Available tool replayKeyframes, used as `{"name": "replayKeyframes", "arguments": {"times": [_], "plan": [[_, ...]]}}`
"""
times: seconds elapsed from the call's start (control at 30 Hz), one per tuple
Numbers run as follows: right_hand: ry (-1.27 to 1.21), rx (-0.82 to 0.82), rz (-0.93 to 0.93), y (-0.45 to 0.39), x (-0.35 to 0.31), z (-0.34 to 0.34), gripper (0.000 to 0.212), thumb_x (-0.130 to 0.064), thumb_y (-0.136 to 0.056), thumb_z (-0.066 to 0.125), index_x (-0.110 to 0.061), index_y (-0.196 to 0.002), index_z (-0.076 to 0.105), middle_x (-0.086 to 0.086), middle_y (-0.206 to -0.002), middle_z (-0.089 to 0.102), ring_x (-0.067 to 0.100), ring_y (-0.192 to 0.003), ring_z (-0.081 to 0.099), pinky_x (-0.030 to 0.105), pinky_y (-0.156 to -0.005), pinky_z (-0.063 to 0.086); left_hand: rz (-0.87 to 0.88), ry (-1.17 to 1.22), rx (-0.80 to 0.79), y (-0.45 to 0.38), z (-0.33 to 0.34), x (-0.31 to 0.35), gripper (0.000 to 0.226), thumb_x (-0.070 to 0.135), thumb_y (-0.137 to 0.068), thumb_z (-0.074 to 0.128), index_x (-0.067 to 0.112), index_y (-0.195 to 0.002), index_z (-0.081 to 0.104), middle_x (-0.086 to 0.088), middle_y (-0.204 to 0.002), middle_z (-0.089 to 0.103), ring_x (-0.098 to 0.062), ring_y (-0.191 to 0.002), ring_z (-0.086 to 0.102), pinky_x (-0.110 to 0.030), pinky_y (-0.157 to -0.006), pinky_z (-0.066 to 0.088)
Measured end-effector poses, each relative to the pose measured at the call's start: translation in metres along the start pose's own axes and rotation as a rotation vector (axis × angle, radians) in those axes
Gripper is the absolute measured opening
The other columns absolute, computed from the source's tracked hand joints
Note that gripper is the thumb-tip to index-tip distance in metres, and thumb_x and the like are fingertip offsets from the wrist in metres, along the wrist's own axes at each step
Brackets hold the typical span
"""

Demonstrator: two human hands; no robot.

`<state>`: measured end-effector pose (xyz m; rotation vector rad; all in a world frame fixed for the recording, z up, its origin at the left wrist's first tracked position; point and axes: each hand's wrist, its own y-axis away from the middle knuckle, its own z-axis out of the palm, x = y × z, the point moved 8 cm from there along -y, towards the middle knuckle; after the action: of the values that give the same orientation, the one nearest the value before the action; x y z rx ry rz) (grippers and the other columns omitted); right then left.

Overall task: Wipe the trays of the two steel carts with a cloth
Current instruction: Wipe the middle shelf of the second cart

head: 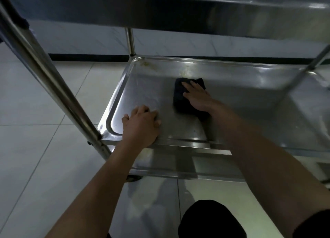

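Pale floor tiles [35,148] meet a dark baseboard strip [85,57].

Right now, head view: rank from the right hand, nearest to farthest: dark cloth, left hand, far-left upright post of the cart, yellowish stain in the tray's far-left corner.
From the right hand:
1. Dark folded cloth, directly under the palm, touching.
2. Left hand, at the steel tray's near rim, to the left.
3. Yellowish stain, far-left corner.
4. Round steel upright post, just behind that corner.

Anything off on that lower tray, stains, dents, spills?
Yes: yellowish-brown residue sits in the tray's far left corner, with a fainter patch along the far wall beyond the dark cloth. Right hand presses the cloth; left hand braces the near rim. No dents visible.
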<state>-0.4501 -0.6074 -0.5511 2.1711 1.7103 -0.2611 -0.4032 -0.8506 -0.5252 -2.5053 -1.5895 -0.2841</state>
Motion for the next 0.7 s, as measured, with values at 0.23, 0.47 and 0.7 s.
{"name": "replayKeyframes", "arguments": {"times": [0.23,0.47,0.7], "plan": [[-0.001,-0.010,0.127,0.085,0.078,-0.025,0.054,-0.041,-0.106,0.028,-0.038,-0.157,0.011,-0.004,-0.167,-0.007,0.020,-0.153,-0.007,0.046,-0.121,0.002,0.110,0.083,-0.042,0.012,-0.005,0.084,0.025,0.032,-0.091,0.053,0.024,-0.111,0.065,-0.001,-0.129,0.055,-0.026,-0.126,0.047,-0.047,-0.101,0.037],[0.210,0.092,0.007,0.184,0.087,-0.039,0.045,-0.021,-0.105,0.041,-0.008,-0.148,0.043,0.010,-0.166,0.011,0.034,-0.153,0.008,0.055,-0.121,0.015,0.354,-0.037,-0.112,0.061,0.037,0.159,0.057,0.066,-0.091,0.049,0.030,-0.135,0.049,-0.002,-0.149,0.035,-0.030,-0.145,0.025,-0.070,-0.111,0.021],[0.463,0.272,-0.196,0.232,0.059,-0.034,0.022,-0.007,-0.091,0.052,0.008,-0.083,0.066,0.032,-0.137,0.053,0.060,-0.124,0.048,0.066,-0.078,0.053,0.357,0.019,-0.118,0.055,0.030,0.158,0.053,0.060,-0.090,0.059,0.029,-0.133,0.053,-0.003,-0.148,0.035,-0.031,-0.143,0.024,-0.072,-0.109,0.023]]}}
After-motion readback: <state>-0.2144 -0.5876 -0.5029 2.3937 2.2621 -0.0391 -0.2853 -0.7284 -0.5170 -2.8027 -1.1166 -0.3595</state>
